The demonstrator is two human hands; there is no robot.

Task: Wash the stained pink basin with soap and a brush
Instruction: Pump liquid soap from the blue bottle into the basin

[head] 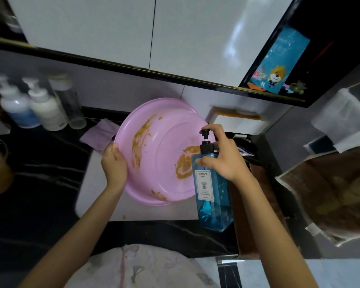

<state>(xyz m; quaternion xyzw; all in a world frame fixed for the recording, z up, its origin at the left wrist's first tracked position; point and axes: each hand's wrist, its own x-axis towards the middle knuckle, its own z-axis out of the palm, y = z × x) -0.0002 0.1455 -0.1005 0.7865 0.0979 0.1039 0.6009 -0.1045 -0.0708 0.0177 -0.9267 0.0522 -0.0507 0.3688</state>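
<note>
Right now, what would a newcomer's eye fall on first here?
The pink basin in the white sink, smeared with brown stains, the left hand gripping its left rim. At its right, the right hand holds a blue soap bottle, finger on the black pump.

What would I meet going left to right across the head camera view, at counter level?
Blue-labelled pump bottle → white pump bottle → purple cloth → pink basin → blue soap bottle → brown towel.
</note>
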